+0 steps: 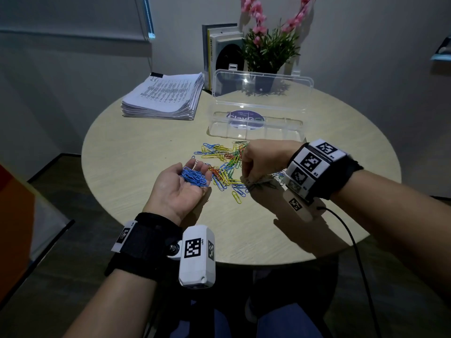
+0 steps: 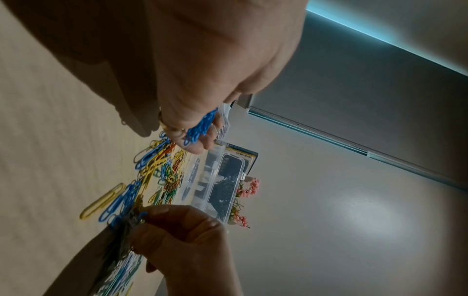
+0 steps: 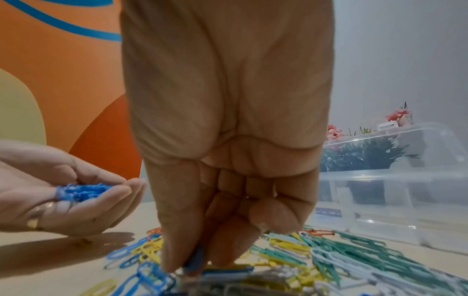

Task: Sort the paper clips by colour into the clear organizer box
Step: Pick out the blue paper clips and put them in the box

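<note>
Meanwhile, your left hand [image 1: 178, 189] cups blue paper clips [image 1: 194, 176], palm up — your right hand [image 1: 261, 159] pinches a blue clip [image 3: 193, 260].

The right hand [image 3: 228, 140] is hanging fingers-down over the pile [image 3: 341, 258] of mixed clips, thumb and fingertip pinching one blue clip [image 3: 194, 260] at the pile's left part. Left of the pile, the left hand [image 3: 50, 200] is hovering palm up above the table [image 3: 50, 266], cupping a heap of blue clips [image 3: 83, 192]. Behind the pile, to the right, the clear box [image 3: 395, 192] is sitting with its lid raised.
</note>
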`<state>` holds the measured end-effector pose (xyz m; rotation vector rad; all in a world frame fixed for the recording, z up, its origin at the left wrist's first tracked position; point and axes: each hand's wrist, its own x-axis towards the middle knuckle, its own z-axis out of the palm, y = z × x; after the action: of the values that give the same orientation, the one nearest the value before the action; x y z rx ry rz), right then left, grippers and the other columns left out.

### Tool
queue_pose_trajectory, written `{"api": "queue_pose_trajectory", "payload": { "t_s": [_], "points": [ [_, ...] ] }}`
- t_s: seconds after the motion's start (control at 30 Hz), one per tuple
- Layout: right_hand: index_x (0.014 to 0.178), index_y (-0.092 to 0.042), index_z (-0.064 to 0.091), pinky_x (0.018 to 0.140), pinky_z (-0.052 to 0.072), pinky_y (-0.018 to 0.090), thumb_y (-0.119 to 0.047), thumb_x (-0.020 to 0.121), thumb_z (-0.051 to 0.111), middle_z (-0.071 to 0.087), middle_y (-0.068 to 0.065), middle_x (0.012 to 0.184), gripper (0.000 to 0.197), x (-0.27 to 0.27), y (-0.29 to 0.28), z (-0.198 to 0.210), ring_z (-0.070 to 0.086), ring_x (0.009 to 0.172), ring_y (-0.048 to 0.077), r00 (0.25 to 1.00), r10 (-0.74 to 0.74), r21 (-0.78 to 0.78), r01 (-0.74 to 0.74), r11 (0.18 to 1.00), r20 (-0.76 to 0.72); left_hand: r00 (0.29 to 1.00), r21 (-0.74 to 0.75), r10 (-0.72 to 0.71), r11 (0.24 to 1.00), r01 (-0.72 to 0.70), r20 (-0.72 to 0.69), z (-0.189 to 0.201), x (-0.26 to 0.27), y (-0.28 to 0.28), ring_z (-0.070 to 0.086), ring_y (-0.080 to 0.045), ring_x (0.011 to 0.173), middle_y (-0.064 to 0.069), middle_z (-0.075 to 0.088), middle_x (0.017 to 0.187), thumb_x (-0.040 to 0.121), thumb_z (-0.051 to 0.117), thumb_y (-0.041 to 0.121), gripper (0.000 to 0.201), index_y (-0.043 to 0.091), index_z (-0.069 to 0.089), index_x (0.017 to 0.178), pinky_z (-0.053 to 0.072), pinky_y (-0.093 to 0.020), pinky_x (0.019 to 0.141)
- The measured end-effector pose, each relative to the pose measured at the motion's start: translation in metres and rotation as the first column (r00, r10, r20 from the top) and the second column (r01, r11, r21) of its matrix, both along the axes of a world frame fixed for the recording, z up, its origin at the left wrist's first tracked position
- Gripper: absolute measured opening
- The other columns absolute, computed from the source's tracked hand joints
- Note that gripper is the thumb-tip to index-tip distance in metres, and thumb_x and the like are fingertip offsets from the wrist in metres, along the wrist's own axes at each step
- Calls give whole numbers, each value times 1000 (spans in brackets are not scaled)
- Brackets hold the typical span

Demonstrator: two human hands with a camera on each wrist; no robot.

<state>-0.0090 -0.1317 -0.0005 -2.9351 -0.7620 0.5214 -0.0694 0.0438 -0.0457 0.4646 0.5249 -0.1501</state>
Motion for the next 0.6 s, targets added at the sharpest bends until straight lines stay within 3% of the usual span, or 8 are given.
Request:
{"api": "queue_pose_trajectory", "payload": {
  "t_s": [0.13,0.33,0.5,0.6],
  "points": [
    [98,-18,76,65,46,22,-13,76,75,74,-1,96,22,-4,-4,-6,58,76,8,997,29,0,-29,1000,-76,1000,-8,-21,1000,21,8,0,0,-5,56,-21,79,-12,57,85,103,27,25,38,5,56,89,46,-33,75],
    [102,-15,74,55,39,14,-15,80,72,63,-7,84,22,-9,-3,-11,54,78,9,995,93,-53,-94,994,-21,1000,4,-16,1000,16,3,0,3,-8,56,-22,81,-12,57,86,103,27,25,38,4,56,90,47,-33,75],
    [93,-20,70,71,50,30,-20,84,65,60,-7,81,10,-8,-6,-13,58,81,15,996,85,-53,-85,995,-6,1000,10,-29,1000,29,5,0,5,-12,57,-22,83,-13,57,89,102,29,24,36,4,56,91,47,-34,77],
    [83,-21,61,64,44,27,-24,87,62,55,-9,72,5,-6,-10,-8,53,73,14,999,39,21,-39,999,-11,999,15,-41,999,40,9,-1,6,-15,57,-22,82,-12,57,87,102,30,23,34,5,56,89,47,-33,78]
  ]
}}
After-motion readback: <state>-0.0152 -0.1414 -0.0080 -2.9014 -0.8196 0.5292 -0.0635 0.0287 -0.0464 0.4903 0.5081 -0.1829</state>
